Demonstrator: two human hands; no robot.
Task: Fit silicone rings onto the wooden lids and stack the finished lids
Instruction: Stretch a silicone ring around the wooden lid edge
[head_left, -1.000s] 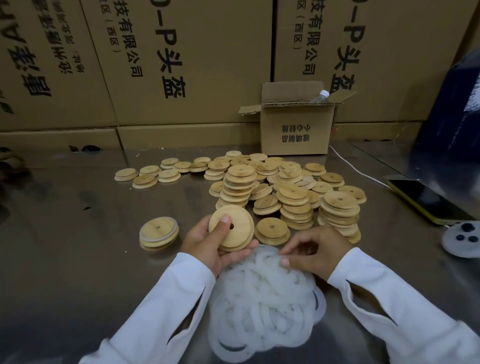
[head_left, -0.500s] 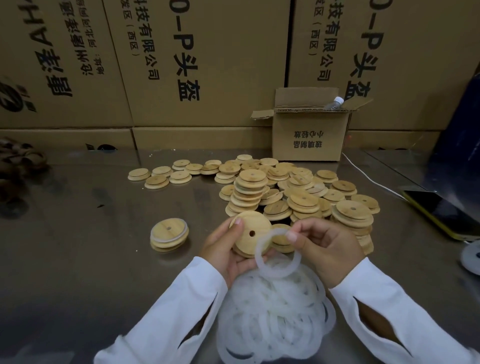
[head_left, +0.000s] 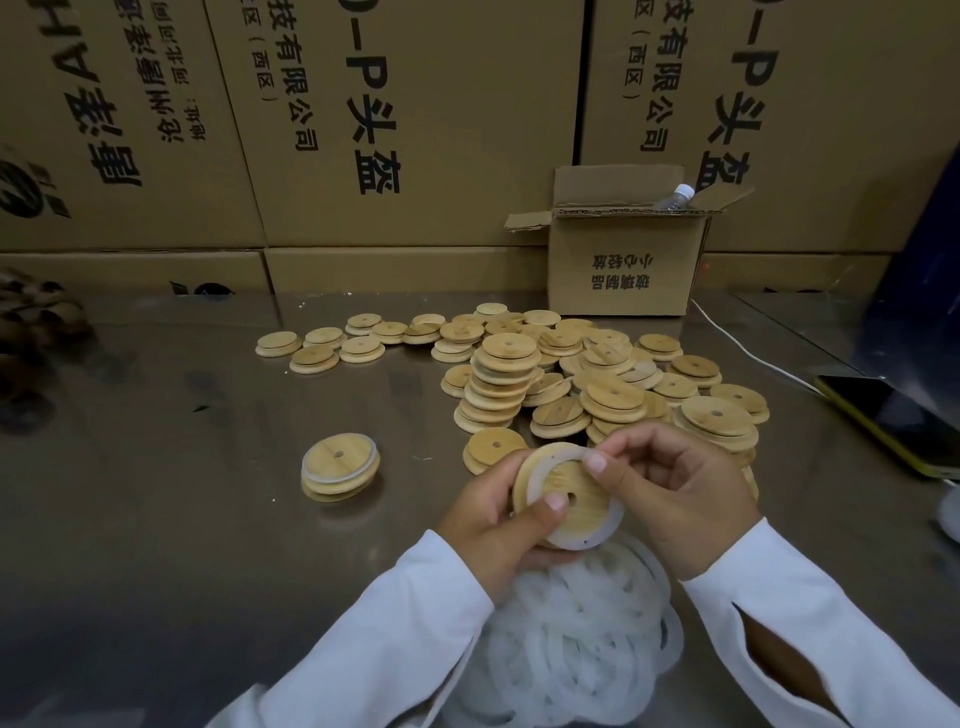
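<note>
My left hand (head_left: 491, 525) grips a round wooden lid (head_left: 576, 499) with a centre hole, thumb pressed on its face. A white silicone ring (head_left: 597, 538) lies around the lid's raised step. My right hand (head_left: 670, 488) pinches the ring at the lid's upper right edge. Beneath my hands lies a heap of loose silicone rings (head_left: 571, 639). A short stack of ringed lids (head_left: 340, 467) sits to the left. Several stacks and loose bare lids (head_left: 561, 374) spread behind my hands.
A small open carton (head_left: 623, 260) with a bottle in it stands at the back, before a wall of large cartons (head_left: 395, 119). A phone (head_left: 893, 421) with a white cable lies at the right. The metal table (head_left: 156, 519) is reflective.
My right hand picked one ring out of the heap, lifted it to the lid in my left hand, and now the ring sits around the lid.
</note>
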